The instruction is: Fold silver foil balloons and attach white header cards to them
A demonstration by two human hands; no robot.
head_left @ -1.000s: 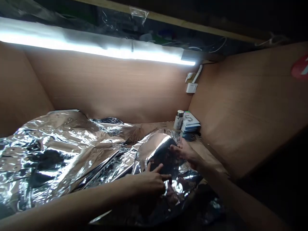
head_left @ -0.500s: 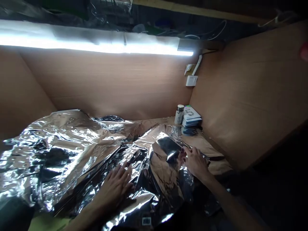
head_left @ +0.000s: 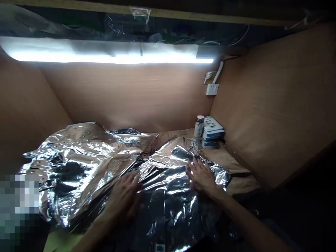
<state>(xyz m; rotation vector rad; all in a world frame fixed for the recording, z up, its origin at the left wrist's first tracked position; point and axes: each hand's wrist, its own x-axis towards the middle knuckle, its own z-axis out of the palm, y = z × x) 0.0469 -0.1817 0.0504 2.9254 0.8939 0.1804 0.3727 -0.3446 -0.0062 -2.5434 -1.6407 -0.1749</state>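
A glossy, crinkled plastic bag (head_left: 173,203) lies in front of me, dark and mirror-like. A small barcode label (head_left: 160,247) shows near its lower edge. My right hand (head_left: 201,175) rests palm down on the bag's upper right part, with its fingers spread. My left hand (head_left: 123,196) is over the bag's left side, somewhat blurred; its fingers look stretched out and hold nothing that I can see. Whether its palm touches the film I cannot tell. To the left lies a heap of similar shiny bags (head_left: 86,157).
A brown wall (head_left: 126,94) stands at the back, with side panels left and right. In the far right corner are a bottle (head_left: 199,126) and a stack of booklets (head_left: 213,128). Above them is a power socket (head_left: 212,89). A bright tube light (head_left: 105,57) spans the back.
The film under my right hand has gone from raised and creased to flatter. My right hand has turned palm down with fingers spread. My left hand has shifted slightly. The view has tilted a little.
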